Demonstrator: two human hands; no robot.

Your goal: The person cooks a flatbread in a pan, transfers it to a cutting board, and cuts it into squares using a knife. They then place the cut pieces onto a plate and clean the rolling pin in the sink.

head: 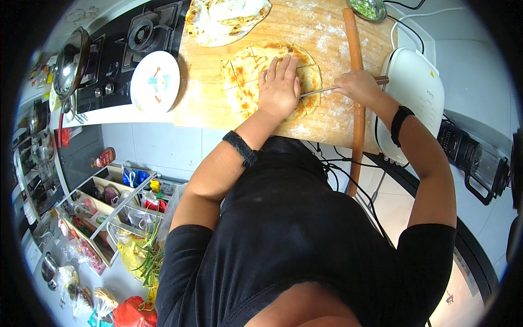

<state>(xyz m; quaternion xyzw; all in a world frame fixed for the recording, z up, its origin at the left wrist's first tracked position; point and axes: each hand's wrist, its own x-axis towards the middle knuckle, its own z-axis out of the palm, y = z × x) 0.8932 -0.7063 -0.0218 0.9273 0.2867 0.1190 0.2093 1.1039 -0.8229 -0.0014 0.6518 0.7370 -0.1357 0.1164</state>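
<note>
A round browned flatbread (245,81) lies on a floured wooden board (327,36), with several cut lines across it. My left hand (280,83) rests flat on the bread, fingers slightly apart. Held in my right hand (357,86) is a knife (316,92), its brown handle sticking out to the right. The blade reaches over the bread's right part, and its tip is close beside my left hand. Part of the bread is covered by that hand and wrist. A second, paler flatbread (226,20) sits at the board's far left.
A long wooden rolling pin (354,45) lies along the board's right side, beside a white electric appliance (416,98). Chopped greens fill a metal bowl (369,9) at the back. Left are a white plate (155,81), a gas stove (143,34) and a lidded pan (69,65). Cables (347,167) hang below.
</note>
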